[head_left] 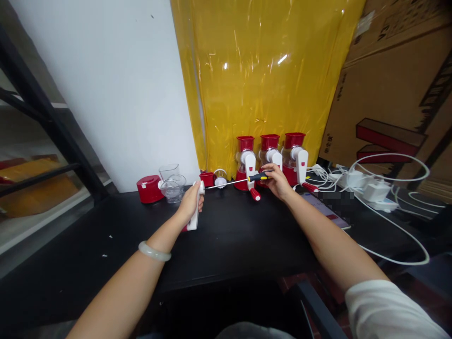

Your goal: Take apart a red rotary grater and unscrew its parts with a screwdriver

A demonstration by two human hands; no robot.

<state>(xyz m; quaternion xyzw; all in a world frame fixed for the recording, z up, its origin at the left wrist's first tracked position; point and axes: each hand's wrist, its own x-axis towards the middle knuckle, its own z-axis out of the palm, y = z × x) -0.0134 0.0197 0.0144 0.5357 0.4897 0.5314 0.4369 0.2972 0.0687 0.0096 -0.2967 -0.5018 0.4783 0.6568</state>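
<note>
My left hand [191,203] is wrapped round a white crank handle [194,220], which stands tilted over the table; a bit of red shows at its lower end. In my right hand [277,182] is a screwdriver [259,176] with a black and yellow grip. Its long metal shaft points left, and the tip reaches the top end of the crank handle; whether it sits in a screw I cannot tell. Behind my left hand are a red base [149,189] and a clear plastic housing [172,183]. A drum grater [220,178] lies beside a red part [207,179].
Three red and white rotary graters [246,160] stand in a row at the back, before a yellow wrapped panel [261,70]. To the right lie a tablet [326,210], white chargers [376,190] and looping cables. A large cardboard box [388,103] leans behind them.
</note>
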